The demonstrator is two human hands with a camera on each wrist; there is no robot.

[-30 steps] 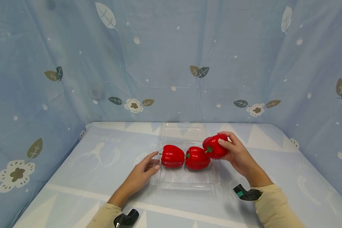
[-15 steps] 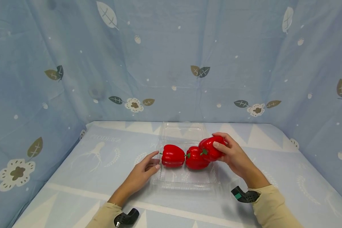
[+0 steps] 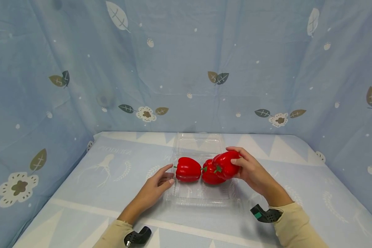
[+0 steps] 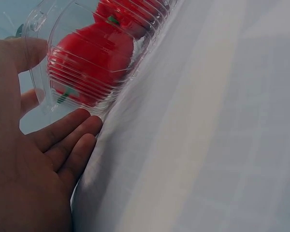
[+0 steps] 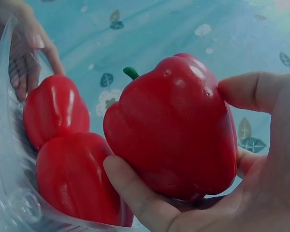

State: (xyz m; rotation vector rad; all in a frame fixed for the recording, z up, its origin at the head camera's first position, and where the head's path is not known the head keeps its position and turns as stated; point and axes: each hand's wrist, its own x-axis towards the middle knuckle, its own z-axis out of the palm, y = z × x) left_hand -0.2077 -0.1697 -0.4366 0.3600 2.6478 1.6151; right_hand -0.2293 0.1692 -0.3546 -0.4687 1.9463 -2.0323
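My right hand [image 3: 246,168] grips a red bell pepper [image 3: 224,165] [image 5: 176,128] and holds it above and in front of a second pepper [image 3: 209,175] [image 5: 77,179] lying in a clear plastic clamshell tray [image 3: 201,198]. A third pepper [image 3: 187,169] [image 4: 89,60] lies at the tray's left end. My left hand [image 3: 156,184] [image 4: 34,159] rests on the table with straight fingers against the tray's left wall [image 4: 43,72], holding nothing.
The tray's open lid [image 3: 198,143] lies flat behind it toward the curtain. A blue patterned cloth covers the table [image 3: 90,193], and blue leaf-print curtains [image 3: 186,65] wall in the back and both sides.
My right hand has carried its pepper leftward and slightly down, so it now overlaps the middle pepper. The left hand has not moved.
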